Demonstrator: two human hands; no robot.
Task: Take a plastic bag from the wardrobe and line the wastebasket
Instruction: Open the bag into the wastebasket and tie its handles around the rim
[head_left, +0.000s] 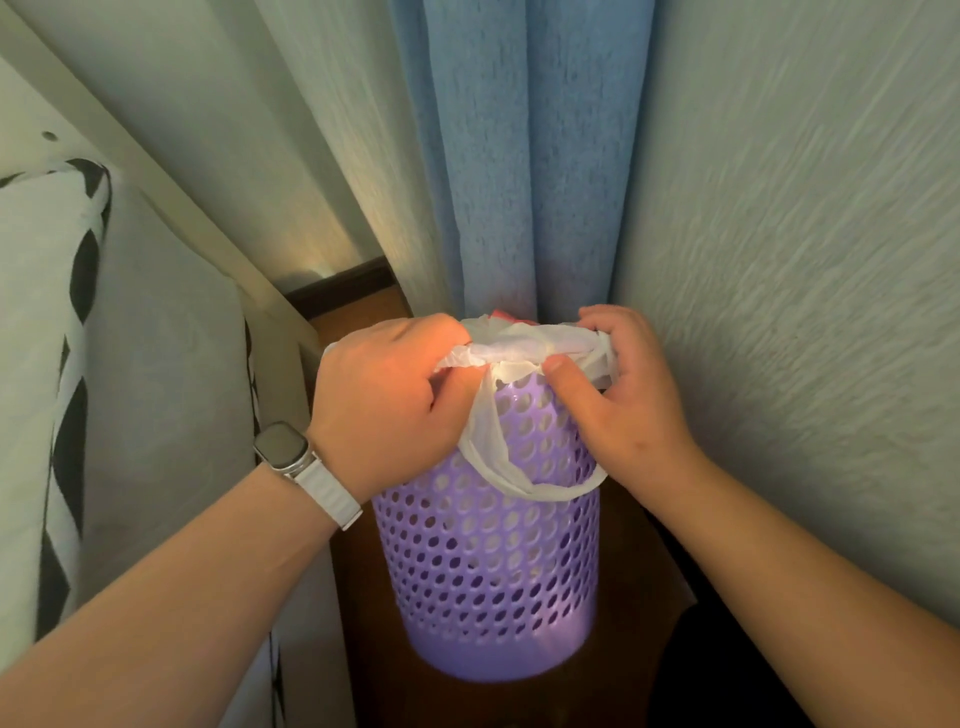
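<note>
The left hand (384, 400) and the right hand (623, 400) are pinching the bunched white plastic bag (519, 349) at the rim of the purple wastebasket (493, 571); each grip is holding the bag.

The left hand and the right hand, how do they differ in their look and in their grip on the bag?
The left hand wears a watch at its wrist; the right hand has a bare wrist. The left hand bunches the plastic bag in a closed fist; the right hand pinches it, thumb in front, fingers behind. Both hold the bag at the rim of the wastebasket.
</note>
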